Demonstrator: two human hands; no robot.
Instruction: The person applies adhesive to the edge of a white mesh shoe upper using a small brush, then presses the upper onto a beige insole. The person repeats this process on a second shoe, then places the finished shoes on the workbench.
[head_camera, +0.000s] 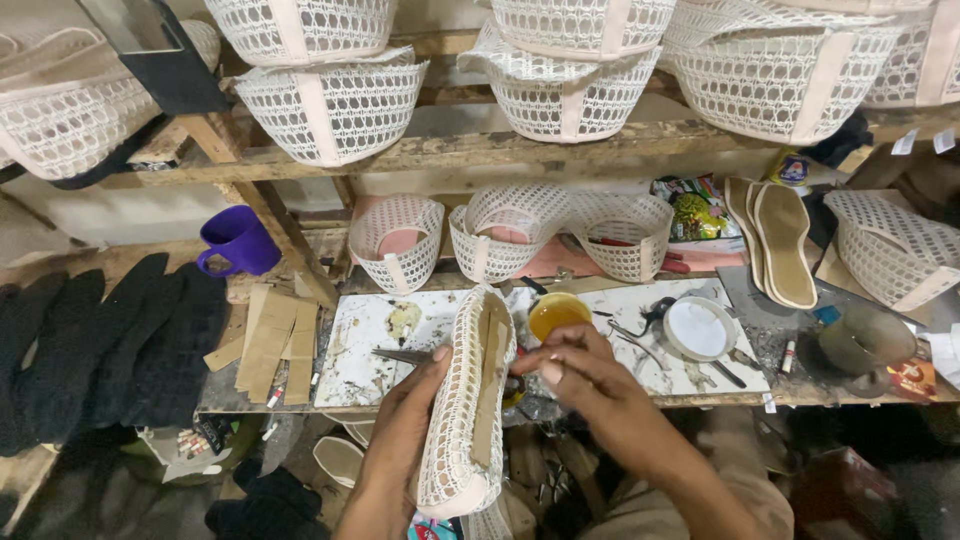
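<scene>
The left hand gripped a white mesh shoe upper from its side, sole up, over the near edge of the worktop. The right hand pressed its fingers on the cardboard insole. A small dish of yellow glue stood just behind.

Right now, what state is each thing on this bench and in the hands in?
Left hand: gripping the shoe from the side.
Right hand: fingers pressing on the sole side.
Woven white shoe: sole up, cardboard insole showing, unfinished.
Glue bowl: open, yellow liquid inside.
White lid: lying flat.
Purple mug: upright.
Insoles: lying flat, overlapping.
Cardboard strips: loose pile.
</scene>
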